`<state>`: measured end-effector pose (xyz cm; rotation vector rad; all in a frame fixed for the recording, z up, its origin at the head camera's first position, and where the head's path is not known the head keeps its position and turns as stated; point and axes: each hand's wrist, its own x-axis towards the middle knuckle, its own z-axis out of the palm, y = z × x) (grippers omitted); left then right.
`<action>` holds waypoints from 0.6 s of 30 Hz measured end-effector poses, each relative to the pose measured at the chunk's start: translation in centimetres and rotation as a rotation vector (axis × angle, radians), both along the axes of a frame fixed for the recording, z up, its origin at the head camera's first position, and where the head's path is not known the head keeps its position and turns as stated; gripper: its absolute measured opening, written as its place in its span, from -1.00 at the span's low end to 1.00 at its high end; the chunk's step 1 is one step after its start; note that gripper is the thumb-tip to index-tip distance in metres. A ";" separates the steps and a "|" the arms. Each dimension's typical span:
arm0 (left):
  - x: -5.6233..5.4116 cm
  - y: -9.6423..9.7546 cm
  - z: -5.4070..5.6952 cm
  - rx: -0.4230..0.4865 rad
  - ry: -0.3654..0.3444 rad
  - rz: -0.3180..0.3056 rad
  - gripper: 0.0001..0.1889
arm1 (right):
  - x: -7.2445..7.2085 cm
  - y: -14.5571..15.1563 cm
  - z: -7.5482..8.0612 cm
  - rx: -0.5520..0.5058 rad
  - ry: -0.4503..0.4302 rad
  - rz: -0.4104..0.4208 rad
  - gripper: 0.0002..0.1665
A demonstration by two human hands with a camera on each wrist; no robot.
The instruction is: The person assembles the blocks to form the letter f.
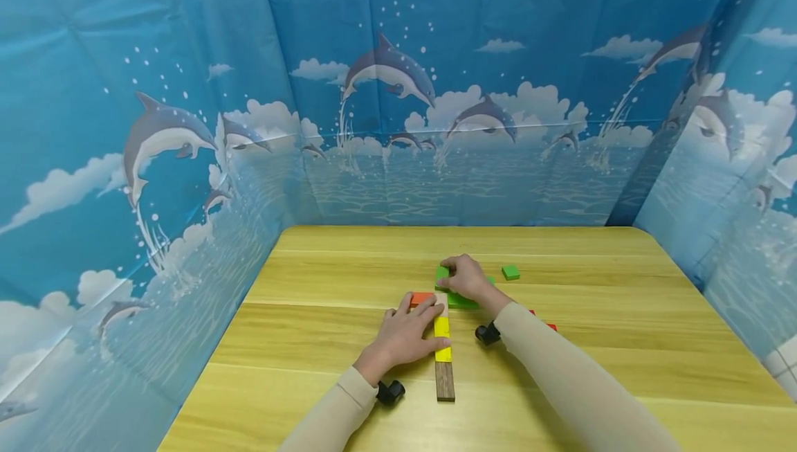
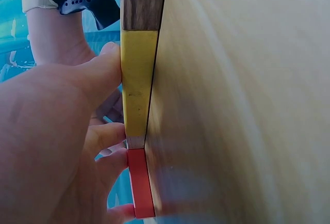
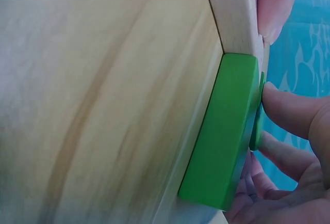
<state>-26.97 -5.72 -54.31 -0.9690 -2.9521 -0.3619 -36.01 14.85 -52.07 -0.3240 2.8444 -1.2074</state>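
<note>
While my L hand [image 1: 405, 334] lies w/ fingers spread, thumb touching the yellow part [image 1: 441, 327] of the row, fingers on the pale block [image 3: 236, 20] and orange block [image 1: 420, 298], my R hand [image 1: 467, 277] pinches a green piece [image 1: 441, 273] btwn thumb and finger. That piece is on the far side of the pale block; the long green block [image 3: 221, 131] is right by the pale one. I can't tell if the two greens touch.

To do this bit well, I think my L hand should press lightly, b/c a hard push could bend the row. My R hand should set the piece flat on the table [image 1: 280, 355], line up its edge, then let go w/o a bump. I'd also watch the brown block [image 1: 445, 381] at my end, b/c the black wrist gear [image 1: 391, 393] could knock it.

Re: writing, I can't read any words or brand names. The yellow part has tiny dark marks, too small to tell. The wall cloth [image 1: 398, 189] has dolphins, clouds & water.
</note>
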 end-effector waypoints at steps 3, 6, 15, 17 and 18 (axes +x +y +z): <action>0.0 -0.1 -0.1 0.000 0.003 0.002 -0.20 | 0.0 0.0 -0.1 0.012 0.010 0.029 -0.35; 0.0 0.0 -0.2 -0.004 0.001 -0.001 -0.19 | 0.1 0.2 -0.2 0.016 0.012 0.050 -0.37; 0.1 0.0 0.0 -0.002 -0.004 -0.003 -0.20 | 0.2 0.3 -0.2 0.051 0.030 0.069 -0.40; 0.2 0.0 0.1 0.000 -0.007 -0.005 -0.20 | 0.3 0.3 -0.2 0.053 0.028 0.075 -0.40; 0.2 0.0 0.1 0.003 -0.008 -0.005 -0.20 | 0.3 0.3 -0.3 0.051 0.022 0.079 -0.40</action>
